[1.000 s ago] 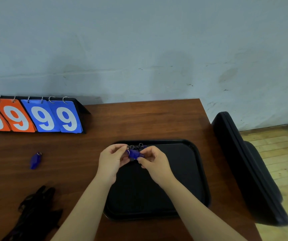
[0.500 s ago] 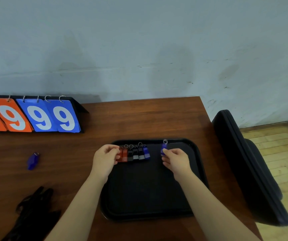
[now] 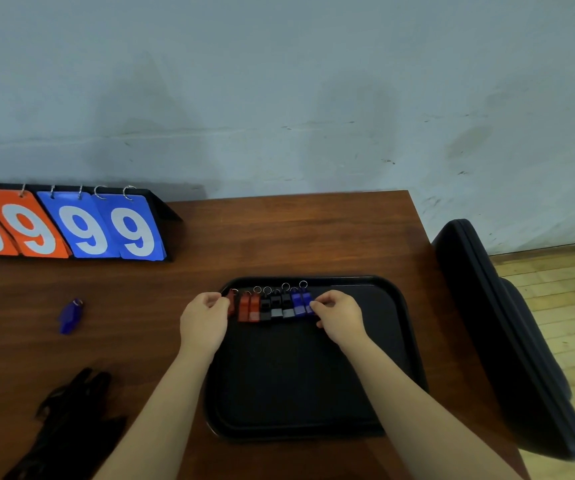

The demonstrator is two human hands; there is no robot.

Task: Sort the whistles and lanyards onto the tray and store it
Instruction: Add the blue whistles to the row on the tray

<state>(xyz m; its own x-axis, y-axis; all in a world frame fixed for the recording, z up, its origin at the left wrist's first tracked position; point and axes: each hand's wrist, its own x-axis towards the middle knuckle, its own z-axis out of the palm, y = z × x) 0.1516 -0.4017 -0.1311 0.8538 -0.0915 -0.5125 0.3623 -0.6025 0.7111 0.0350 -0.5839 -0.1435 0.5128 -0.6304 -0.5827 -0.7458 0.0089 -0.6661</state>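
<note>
Near the middle of the frame, along the upper edge of a black tray, a row of whistles lies side by side: red ones at the left, black in the middle, blue at the right, their metal rings pointing toward the top of the frame. The left hand is at the row's left end, thumb and fingers curled and pinching the end red whistle, which stands slightly apart from its neighbours. The right hand is at the right end, its curled fingertips gripping the end blue whistle. The tray rests on a brown wooden table. At the left of the frame a loose blue whistle lies on the table, well apart from the tray, and in the lower left corner lies a heap of black lanyards. A flip scoreboard showing nines on orange and blue cards stands at the upper left. At the right edge a dark padded object stands beside the table.
</note>
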